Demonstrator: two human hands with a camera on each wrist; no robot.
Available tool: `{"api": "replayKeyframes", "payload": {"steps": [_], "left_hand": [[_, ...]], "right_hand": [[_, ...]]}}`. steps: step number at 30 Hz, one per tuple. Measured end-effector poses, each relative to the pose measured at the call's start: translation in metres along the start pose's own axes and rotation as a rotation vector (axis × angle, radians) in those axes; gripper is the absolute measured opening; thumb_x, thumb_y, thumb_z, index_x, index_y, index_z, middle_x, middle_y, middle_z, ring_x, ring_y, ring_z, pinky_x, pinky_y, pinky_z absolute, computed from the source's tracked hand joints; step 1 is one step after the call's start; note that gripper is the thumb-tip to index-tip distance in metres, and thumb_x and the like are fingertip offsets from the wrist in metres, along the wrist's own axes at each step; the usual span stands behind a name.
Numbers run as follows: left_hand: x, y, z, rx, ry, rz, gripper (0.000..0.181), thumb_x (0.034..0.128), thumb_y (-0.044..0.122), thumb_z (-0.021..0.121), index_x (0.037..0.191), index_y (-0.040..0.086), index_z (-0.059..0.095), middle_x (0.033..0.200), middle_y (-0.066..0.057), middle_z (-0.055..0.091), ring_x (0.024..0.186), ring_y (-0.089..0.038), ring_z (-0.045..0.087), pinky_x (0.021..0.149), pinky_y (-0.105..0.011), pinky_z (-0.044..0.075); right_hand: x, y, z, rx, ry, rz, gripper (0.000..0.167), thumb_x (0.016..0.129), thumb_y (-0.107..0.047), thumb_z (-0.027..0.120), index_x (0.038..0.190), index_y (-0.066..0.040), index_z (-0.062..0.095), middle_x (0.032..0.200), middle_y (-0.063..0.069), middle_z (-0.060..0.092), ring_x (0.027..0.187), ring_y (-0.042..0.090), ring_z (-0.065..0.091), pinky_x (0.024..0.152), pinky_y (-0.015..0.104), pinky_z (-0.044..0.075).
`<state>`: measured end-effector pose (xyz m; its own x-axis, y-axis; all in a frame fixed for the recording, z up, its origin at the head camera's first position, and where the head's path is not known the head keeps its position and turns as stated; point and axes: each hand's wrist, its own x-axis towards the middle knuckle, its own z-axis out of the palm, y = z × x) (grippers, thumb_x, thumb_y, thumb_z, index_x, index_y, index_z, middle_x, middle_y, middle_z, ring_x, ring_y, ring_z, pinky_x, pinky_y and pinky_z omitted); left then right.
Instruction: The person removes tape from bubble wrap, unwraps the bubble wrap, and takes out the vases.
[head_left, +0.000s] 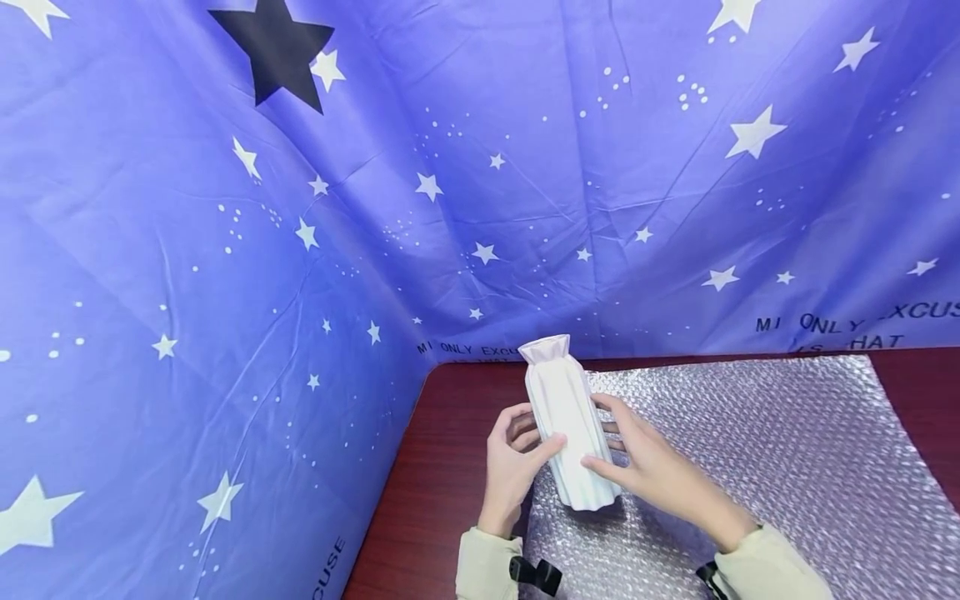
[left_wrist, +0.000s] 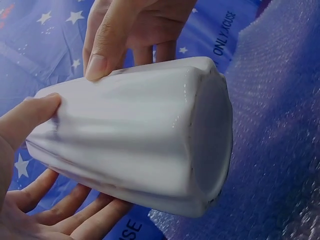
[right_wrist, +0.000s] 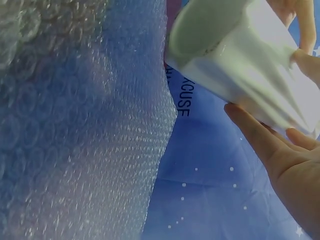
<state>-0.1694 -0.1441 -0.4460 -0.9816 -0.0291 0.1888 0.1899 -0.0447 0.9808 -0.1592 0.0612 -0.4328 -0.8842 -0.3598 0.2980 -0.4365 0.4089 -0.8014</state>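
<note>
A white fluted vase (head_left: 567, 429) with a pinched neck and flared rim is held tilted above a sheet of bubble wrap (head_left: 765, 450). My left hand (head_left: 512, 467) grips its left side, thumb on the front and fingers curled behind. On the other side my right hand (head_left: 637, 458) grips it lower down, the thumb across the front. The left wrist view shows the vase (left_wrist: 130, 135) lying between both hands, its scalloped base facing right. In the right wrist view, the right hand's fingers touch the vase (right_wrist: 250, 70) along its side.
The bubble wrap covers much of the dark red wooden table (head_left: 442, 442) and reaches its back edge. A blue curtain (head_left: 495, 208) printed with white stars hangs behind and to the left of the table.
</note>
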Motion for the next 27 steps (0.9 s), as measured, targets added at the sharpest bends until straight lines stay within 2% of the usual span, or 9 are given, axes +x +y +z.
{"api": "replayKeyframes", "payload": {"steps": [7,15,22,27], "left_hand": [[0.002,-0.002,-0.007,-0.018,0.021,0.021,0.052,0.0749,0.006,0.084,0.120,0.006,0.060,0.116,-0.014,0.068,0.099,-0.035,0.068,0.077,-0.031,0.060],[0.005,0.000,-0.016,-0.012,0.047,0.056,0.053,0.0730,0.004,0.085,0.121,0.007,0.061,0.117,-0.014,0.067,0.100,-0.030,0.068,0.077,-0.032,0.060],[0.008,0.002,-0.022,-0.026,0.040,0.061,0.054,0.0737,0.004,0.084,0.122,0.008,0.060,0.120,-0.015,0.065,0.105,-0.026,0.068,0.081,-0.034,0.060],[0.011,0.002,-0.025,-0.040,0.040,0.080,0.054,0.0747,0.002,0.083,0.123,0.007,0.060,0.121,-0.016,0.065,0.106,-0.025,0.068,0.082,-0.034,0.060]], "right_hand": [[0.008,0.004,0.007,0.044,-0.006,0.007,0.086,0.086,-0.030,0.077,0.152,-0.012,0.026,0.150,0.026,0.039,0.117,0.045,0.060,0.089,0.041,0.058],[0.017,-0.005,0.011,0.066,-0.015,-0.014,0.089,0.086,-0.025,0.078,0.154,-0.010,0.023,0.153,0.025,0.035,0.121,0.047,0.056,0.091,0.044,0.056],[0.024,-0.007,0.014,0.052,-0.003,-0.047,0.091,0.085,-0.021,0.079,0.156,-0.012,0.023,0.151,0.023,0.039,0.121,0.042,0.058,0.089,0.040,0.058],[0.029,-0.007,0.016,0.080,-0.010,-0.034,0.092,0.084,-0.019,0.079,0.156,-0.012,0.022,0.150,0.023,0.040,0.122,0.041,0.058,0.091,0.039,0.057]]}}
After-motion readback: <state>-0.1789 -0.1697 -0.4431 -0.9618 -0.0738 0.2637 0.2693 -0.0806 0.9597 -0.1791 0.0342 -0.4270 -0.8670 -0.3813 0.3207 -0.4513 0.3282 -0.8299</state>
